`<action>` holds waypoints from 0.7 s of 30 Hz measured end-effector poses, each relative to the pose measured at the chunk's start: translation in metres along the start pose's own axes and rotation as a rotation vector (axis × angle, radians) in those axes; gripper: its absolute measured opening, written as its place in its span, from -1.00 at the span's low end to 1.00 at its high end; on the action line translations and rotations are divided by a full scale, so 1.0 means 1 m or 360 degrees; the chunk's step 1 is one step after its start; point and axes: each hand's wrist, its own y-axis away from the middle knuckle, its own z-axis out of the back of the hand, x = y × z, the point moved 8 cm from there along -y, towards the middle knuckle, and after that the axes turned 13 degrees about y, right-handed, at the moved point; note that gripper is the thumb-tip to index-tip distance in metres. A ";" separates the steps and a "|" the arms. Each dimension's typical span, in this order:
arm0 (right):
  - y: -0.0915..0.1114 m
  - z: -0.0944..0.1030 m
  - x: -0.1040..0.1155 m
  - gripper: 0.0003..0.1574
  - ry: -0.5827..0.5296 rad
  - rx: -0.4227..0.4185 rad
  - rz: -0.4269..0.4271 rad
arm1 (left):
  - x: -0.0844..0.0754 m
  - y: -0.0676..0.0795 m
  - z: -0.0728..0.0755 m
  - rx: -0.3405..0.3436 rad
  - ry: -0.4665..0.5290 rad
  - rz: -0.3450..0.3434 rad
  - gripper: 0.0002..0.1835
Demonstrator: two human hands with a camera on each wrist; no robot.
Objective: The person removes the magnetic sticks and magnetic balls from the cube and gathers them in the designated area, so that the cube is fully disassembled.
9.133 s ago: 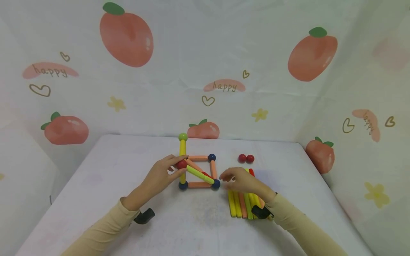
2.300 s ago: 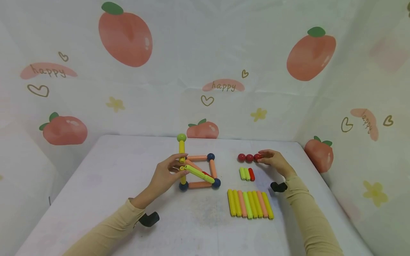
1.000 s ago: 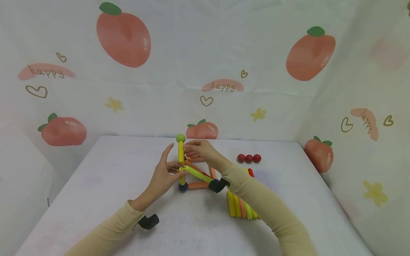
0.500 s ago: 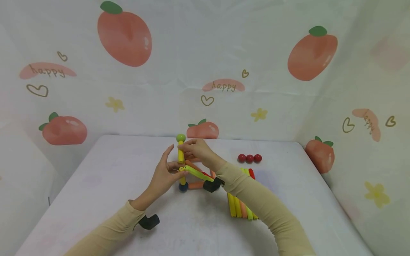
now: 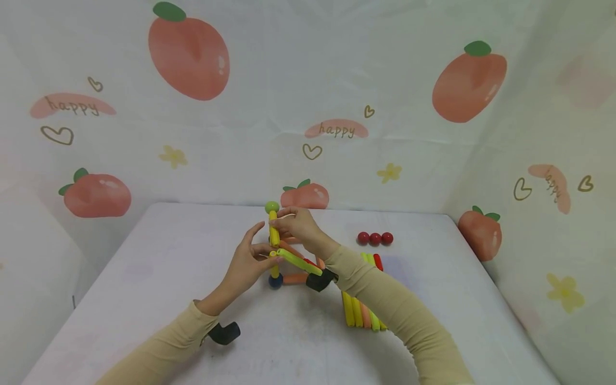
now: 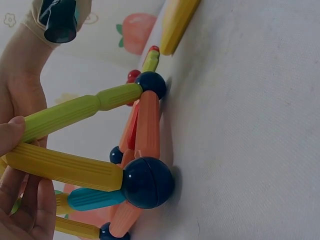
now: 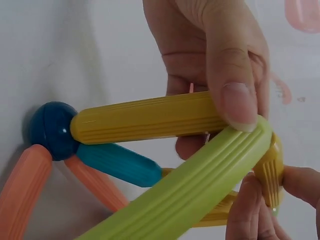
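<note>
A frame of magnetic rods and balls stands on the table. My left hand (image 5: 247,262) pinches the upper ends of a yellow rod (image 6: 70,165) and a lime rod (image 6: 65,115); the yellow one rises from a dark blue ball (image 6: 147,182). The lime rod slants down through a shorter lime piece to another dark blue ball (image 6: 151,85). Just beyond, my right hand (image 5: 303,230) pinches a second yellow rod (image 5: 274,230), whose far end meets a green ball (image 5: 271,207). Its near end is close to the left hand's rods. A short teal rod (image 7: 120,163) joins the near ball.
Three red balls (image 5: 375,238) sit in a row at the back right. Nearer, short lime and red rods (image 5: 378,262) lie side by side. A row of long yellow, orange and lime rods (image 5: 357,310) is partly covered by the right sleeve. Orange rods (image 5: 294,279) form the base.
A red ball left the frame by the left hand and joined the other two at the back right. The right hand then came across to the yellow rod, whose near end has shifted slightly right.
</note>
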 end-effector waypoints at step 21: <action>0.037 0.043 -0.005 -0.45 0.0061 -0.0012 0.0237 | -0.008 0.003 -0.003 0.0026 -0.0139 -0.0150 -0.51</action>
